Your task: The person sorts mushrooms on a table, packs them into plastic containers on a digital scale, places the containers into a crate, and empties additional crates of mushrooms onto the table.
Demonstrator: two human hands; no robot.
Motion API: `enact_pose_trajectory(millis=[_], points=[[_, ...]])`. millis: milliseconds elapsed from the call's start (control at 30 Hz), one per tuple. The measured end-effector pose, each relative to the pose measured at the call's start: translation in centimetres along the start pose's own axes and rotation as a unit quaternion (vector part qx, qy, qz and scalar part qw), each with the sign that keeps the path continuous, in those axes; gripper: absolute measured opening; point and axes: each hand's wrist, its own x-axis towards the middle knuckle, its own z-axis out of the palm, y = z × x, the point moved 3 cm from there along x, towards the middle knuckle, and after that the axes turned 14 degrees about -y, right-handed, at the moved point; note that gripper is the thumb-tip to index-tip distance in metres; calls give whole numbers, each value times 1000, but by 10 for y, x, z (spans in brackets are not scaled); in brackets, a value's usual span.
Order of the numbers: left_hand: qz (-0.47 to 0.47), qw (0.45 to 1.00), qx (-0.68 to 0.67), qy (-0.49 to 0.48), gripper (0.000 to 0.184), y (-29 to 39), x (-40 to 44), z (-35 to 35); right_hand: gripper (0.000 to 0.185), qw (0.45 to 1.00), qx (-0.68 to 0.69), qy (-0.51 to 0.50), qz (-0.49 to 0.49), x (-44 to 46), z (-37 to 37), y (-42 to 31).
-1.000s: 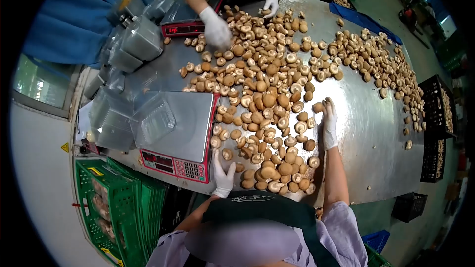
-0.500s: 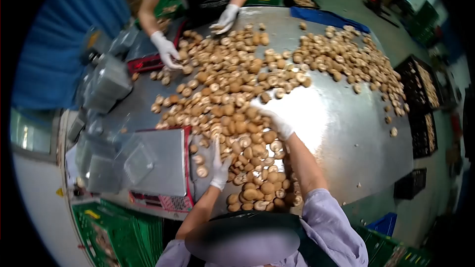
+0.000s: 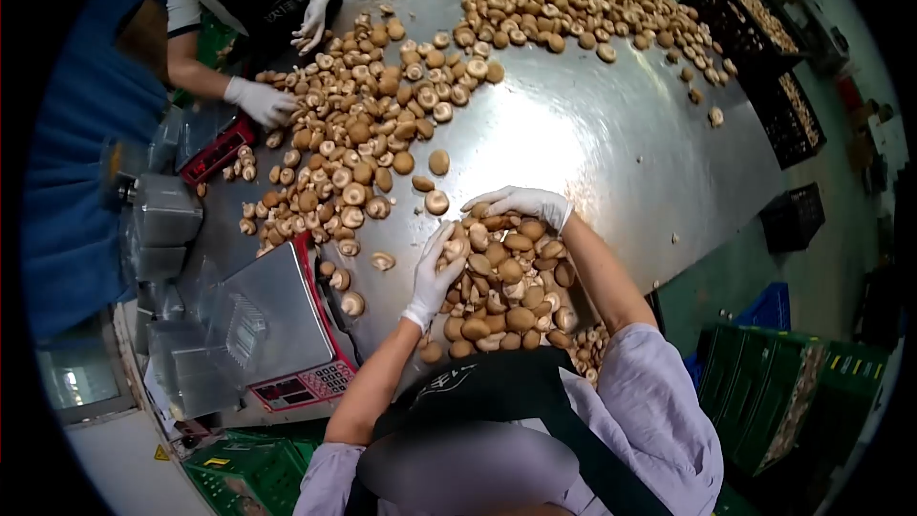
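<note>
White-gloved, my left hand [image 3: 437,272] rests along the left side of a heap of brown mushrooms [image 3: 511,272] near the table's front edge. My right hand [image 3: 521,203], also gloved, curves over the far side of that heap, its fingers reaching toward my left hand. Both palms face the mushrooms, and the fingers partly cover some of them. A larger pile of mushrooms [image 3: 358,124] spreads farther back on the metal table [image 3: 611,162], with a few loose ones between it and my hands.
A scale [image 3: 277,311] holding a clear plastic tray [image 3: 245,325] stands at the left. Across the table a co-worker's gloved hands [image 3: 260,101] touch mushrooms beside a second scale [image 3: 218,148]. More mushrooms [image 3: 573,5] lie at the back; black crates [image 3: 755,24] and green crates [image 3: 759,392] stand right.
My hands have come together around the near heap, which now sits apart from the larger pile. My right hand has drawn back toward me. The view has turned and shifted.
</note>
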Motion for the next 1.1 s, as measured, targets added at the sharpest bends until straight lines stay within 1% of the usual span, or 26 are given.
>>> enact_pose_trajectory(millis=[67,133,200,267,333,400,433,467,500,533,567,600,633,667,700,733,767,800,867,900,933,967,1000,1033,1067,1100], points=[[5,1000,-2,-17,53,-8,4,10,42,999,4,35,27,-21,11,-1],[21,999,4,-40,52,9,5,24,41,998,-19,56,11,-40,16,8],[20,997,16,-69,51,12,6,37,41,997,-11,75,5,-63,21,19],[22,994,26,-99,50,16,8,52,38,993,1,117,-8,-87,25,36],[-23,993,30,-116,50,27,10,66,39,986,54,158,20,-105,37,45],[-11,991,9,-132,50,31,6,87,38,966,106,229,51,-136,60,36],[-11,989,7,-145,49,41,4,97,36,957,131,257,1,-146,63,52],[-12,988,4,-156,48,46,0,107,36,953,138,268,-3,-158,66,67],[-20,985,12,-172,48,44,-1,117,36,960,112,256,-12,-168,71,73],[-4,983,11,-185,48,45,-3,128,36,966,84,243,-22,-178,76,77],[-2,981,14,-194,47,45,-5,138,35,965,55,254,-26,-191,84,82],[0,979,18,-203,47,48,-8,151,36,961,56,269,10,-204,95,83],[-6,978,27,-208,48,49,-13,166,36,961,57,270,6,-216,105,87],[20,975,22,-221,53,50,-20,181,36,961,58,272,4,-230,114,92],[41,970,41,-236,55,56,-28,195,37,959,21,282,6,-243,123,99],[62,964,60,-252,56,61,-35,207,37,960,40,278,5,-255,133,110],[103,946,70,-300,59,61,-38,218,36,960,42,276,-4,-269,144,119],[104,926,58,-359,59,67,-42,227,35,961,42,273,-12,-283,156,126],[72,868,28,-490,58,75,-54,244,32,949,113,285,76,-314,183,150],[51,846,33,-529,56,79,-59,248,32,940,81,324,72,-327,193,163],[100,842,48,-528,49,87,-60,247,32,928,50,362,68,-337,203,171],[123,847,46,-515,47,89,-56,242,31,905,28,420,59,-350,214,178],[145,851,43,-503,45,91,-51,234,30,869,54,490,49,-360,221,198],[152,874,101,-451,40,99,-46,216,30,842,76,531,50,-369,236,193],[123,897,136,-402,37,96,-40,195,30,814,97,570,50,-377,249,185],[144,918,159,-334,35,93,-37,169,31,795,87,598,54,-387,256,202]])
